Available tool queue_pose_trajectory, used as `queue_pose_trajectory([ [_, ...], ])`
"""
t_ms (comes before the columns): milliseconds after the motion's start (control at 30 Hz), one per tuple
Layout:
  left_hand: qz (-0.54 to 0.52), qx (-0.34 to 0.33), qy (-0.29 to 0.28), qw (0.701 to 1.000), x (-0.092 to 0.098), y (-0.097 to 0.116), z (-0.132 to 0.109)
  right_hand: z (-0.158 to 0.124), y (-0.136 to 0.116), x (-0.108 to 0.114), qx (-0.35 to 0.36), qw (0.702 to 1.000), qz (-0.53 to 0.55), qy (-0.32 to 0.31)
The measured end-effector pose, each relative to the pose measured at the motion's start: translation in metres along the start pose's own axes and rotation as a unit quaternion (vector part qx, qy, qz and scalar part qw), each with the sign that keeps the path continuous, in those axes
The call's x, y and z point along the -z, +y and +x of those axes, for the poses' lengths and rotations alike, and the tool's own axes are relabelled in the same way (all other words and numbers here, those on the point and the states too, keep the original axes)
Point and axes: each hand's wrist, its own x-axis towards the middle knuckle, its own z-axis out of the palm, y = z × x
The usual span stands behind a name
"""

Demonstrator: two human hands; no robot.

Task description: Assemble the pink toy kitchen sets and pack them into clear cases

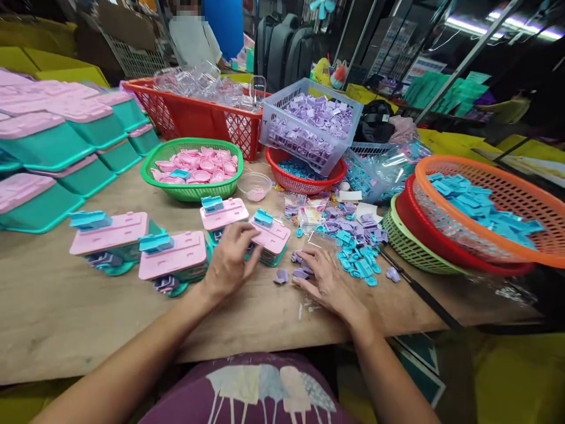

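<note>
My left hand (229, 259) is over the table, its curled fingers apart and fingertips at the near side of a toy box (272, 237) with a pink lid, teal base and raised blue piece. It may be touching the lid. My right hand (325, 280) rests with spread fingers over small purple plastic parts (301, 273); anything under its palm is hidden. One loose purple part (281, 277) lies between the hands. Similar pink-lidded boxes (174, 256) stand left of my left hand. Right of my right hand is a pile of blue plastic parts (362, 264).
Stacked pink-and-teal boxes (39, 141) fill the left. Behind are a green basket (194, 191) of pink parts, a red crate (198, 118) of clear plastic pieces and a clear crate (304, 147) of purple parts. An orange basket (489, 235) tops stacked baskets at right. A person (194, 41) is beyond.
</note>
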Motion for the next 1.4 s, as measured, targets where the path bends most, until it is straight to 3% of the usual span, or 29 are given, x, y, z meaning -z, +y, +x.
queue_pose_trajectory([
  [67, 0.042, 0.03, -0.021, 0.998, 0.001, -0.01, 0.008, -0.001, -0.011, -0.003, -0.009, 1.0, 0.014, 0.017],
  [200, 0.06, 0.045, -0.085, 0.994, -0.001, -0.013, 0.008, -0.001, -0.025, -0.022, 0.012, 1.0, -0.001, -0.023],
  [333, 0.052, 0.045, -0.085, 0.994, 0.011, -0.003, -0.005, -0.001, -0.021, -0.029, 0.008, 0.999, -0.022, -0.035],
  [400, 0.039, 0.039, -0.049, 0.997, 0.019, 0.005, -0.01, 0.0, -0.018, -0.022, 0.006, 1.0, 0.007, -0.022],
  [500, -0.028, 0.008, -0.012, 1.0, 0.026, 0.019, -0.013, 0.005, -0.024, -0.007, -0.03, 0.99, 0.122, 0.059],
  [600, -0.132, -0.03, -0.058, 0.989, 0.018, 0.034, -0.01, 0.015, -0.041, 0.005, -0.096, 0.954, 0.222, 0.178],
  [667, -0.182, -0.023, -0.065, 0.981, 0.01, 0.04, -0.005, 0.022, -0.051, 0.007, -0.11, 0.935, 0.256, 0.219],
  [733, -0.222, 0.006, -0.047, 0.974, 0.004, 0.041, 0.002, 0.028, -0.055, 0.005, -0.121, 0.919, 0.309, 0.213],
  [800, -0.26, 0.045, -0.039, 0.964, 0.002, 0.038, 0.009, 0.031, -0.052, 0.004, -0.14, 0.895, 0.39, 0.165],
  [900, -0.31, 0.086, -0.051, 0.945, 0.004, 0.034, 0.016, 0.036, -0.044, 0.003, -0.159, 0.838, 0.514, 0.096],
  [1000, -0.343, 0.104, -0.038, 0.933, 0.005, 0.035, 0.017, 0.043, -0.038, 0.003, -0.152, 0.796, 0.58, 0.08],
  [1100, -0.377, 0.129, -0.047, 0.916, 0.004, 0.038, 0.015, 0.05, -0.038, 0.002, -0.141, 0.812, 0.56, 0.082],
  [1233, -0.45, 0.202, -0.046, 0.869, -0.001, 0.04, 0.012, 0.057, -0.039, -0.002, -0.151, 0.847, 0.49, 0.142],
  [1400, -0.527, 0.246, 0.006, 0.814, -0.008, 0.04, 0.019, 0.062, -0.036, -0.005, -0.144, 0.805, 0.557, 0.145],
])
